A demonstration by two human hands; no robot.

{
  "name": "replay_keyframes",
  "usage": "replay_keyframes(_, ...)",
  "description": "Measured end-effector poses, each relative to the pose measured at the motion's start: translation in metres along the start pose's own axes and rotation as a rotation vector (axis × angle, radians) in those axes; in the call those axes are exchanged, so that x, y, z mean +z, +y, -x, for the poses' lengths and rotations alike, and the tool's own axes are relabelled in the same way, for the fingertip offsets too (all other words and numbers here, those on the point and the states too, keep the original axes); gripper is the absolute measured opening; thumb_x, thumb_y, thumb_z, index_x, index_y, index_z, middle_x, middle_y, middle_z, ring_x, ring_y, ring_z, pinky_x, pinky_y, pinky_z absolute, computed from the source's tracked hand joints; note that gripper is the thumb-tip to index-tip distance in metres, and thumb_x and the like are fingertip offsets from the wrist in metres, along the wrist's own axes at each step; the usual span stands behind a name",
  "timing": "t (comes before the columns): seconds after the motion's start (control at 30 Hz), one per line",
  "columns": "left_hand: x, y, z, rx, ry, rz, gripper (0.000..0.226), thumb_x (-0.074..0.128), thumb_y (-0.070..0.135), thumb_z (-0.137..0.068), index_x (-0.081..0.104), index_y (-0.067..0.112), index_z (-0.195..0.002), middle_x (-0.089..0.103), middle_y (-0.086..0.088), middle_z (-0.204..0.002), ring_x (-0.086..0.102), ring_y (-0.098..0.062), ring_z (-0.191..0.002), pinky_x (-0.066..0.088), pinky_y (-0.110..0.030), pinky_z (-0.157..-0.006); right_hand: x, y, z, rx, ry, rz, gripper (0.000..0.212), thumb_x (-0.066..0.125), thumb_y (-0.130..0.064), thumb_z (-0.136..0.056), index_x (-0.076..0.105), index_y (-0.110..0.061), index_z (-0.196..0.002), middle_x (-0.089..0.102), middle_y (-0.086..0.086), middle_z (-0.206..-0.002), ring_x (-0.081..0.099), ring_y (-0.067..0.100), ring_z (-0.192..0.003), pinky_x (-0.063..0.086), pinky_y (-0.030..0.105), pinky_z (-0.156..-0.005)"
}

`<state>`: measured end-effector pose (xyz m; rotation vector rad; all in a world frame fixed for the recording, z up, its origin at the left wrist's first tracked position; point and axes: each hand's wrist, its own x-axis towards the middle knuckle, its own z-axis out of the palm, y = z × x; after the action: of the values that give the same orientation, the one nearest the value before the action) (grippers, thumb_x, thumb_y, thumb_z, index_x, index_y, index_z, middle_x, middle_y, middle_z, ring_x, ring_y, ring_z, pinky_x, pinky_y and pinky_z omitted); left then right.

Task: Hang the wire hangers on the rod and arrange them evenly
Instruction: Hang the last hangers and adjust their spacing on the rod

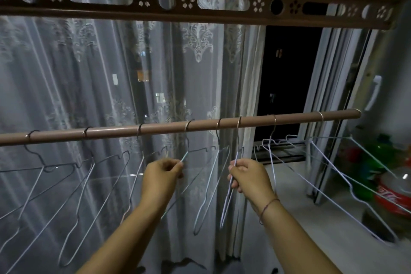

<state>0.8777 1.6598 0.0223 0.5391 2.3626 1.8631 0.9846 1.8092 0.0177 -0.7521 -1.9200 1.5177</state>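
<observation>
Eight wire hangers (201, 187) hang on the rod (155, 128); left hand (161, 177) and right hand (249, 177) each pinch one.

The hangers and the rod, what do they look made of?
Hangers: thin bent wire, probably metal with a pale coating, since the colour is even and matte. Rod: a smooth pinkish-brown tube with a soft sheen, perhaps painted or plastic-covered metal; the look leaves that open.

Brown rod (155, 129) carries eight wire hangers (206, 184) (hooked, uneven).
</observation>
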Motion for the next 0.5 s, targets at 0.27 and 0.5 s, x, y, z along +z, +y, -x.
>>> replay_keyframes(0.27, -0.019, -0.011, -0.002, -0.028, 0.135, 0.034, 0.017, 0.058, 0.014, -0.089, 0.071, 0.005, -0.093, 0.068, -0.012, -0.075, 0.059, -0.021, -0.069, 0.050, -0.040, -0.084, 0.004, 0.001, -0.008, -0.001, -0.044, 0.039, 0.011, 0.051, -0.006, -0.089, 0.061, -0.009, -0.083, 0.059, 0.007, -0.062, 0.048, 0.012, -0.045, 0.038, 0.014, -0.038)
replay_keyframes(0.5, -0.026, -0.015, 0.005, 0.138, 0.296, -0.190, 0.034, 0.061, 0.018, -0.086, 0.059, 0.014, -0.120, 0.060, -0.006, -0.114, 0.057, -0.022, -0.104, 0.048, -0.042, -0.095, 0.002, 0.000, -0.012, 0.008, -0.102, 0.049, 0.011, 0.052, -0.007, -0.089, 0.060, -0.012, -0.083, 0.060, 0.008, -0.064, 0.049, 0.013, -0.046, 0.038, 0.014, -0.036)
